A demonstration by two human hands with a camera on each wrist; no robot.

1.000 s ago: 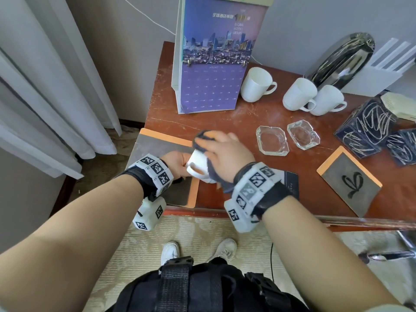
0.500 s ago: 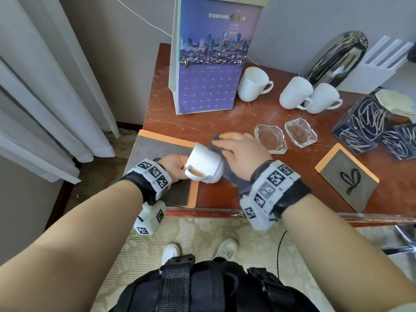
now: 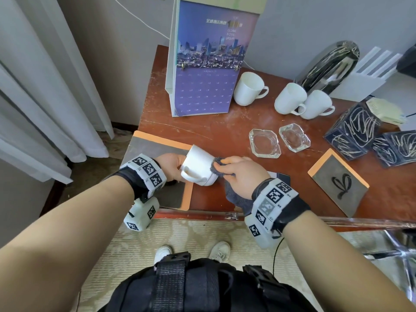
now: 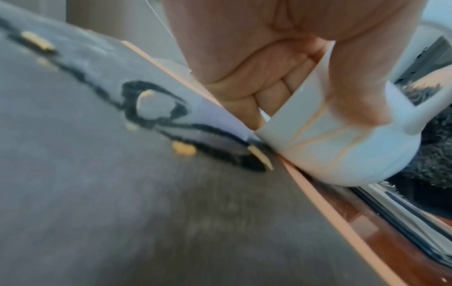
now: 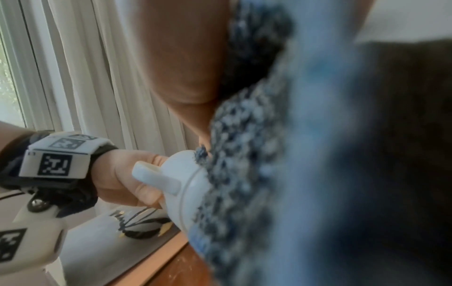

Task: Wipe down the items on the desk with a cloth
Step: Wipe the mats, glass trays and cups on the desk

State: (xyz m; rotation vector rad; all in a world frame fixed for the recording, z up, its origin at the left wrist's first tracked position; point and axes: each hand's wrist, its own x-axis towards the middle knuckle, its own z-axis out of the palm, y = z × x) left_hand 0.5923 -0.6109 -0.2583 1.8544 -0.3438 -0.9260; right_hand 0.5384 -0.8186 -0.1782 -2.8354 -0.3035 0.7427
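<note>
Our right hand [image 3: 238,174] covers most of the grey cloth [image 3: 234,194], which blurs out nearly the whole right wrist view. We cannot see the mug's [image 3: 198,165] mouth: our left hand [image 3: 170,164] closes over it, fingers inside the rim, thumb outside. The mug lies on its side above the desk's [image 3: 225,129] front edge, over a grey orange-edged mat [image 3: 148,145]. Our right hand's fingers clamp the cloth against the mug's base. Behind stand a calendar [image 3: 209,64], three more mugs [image 3: 290,99] and two glass ashtrays [image 3: 264,143]; pale curtains [image 3: 45,86] hang at the left.
</note>
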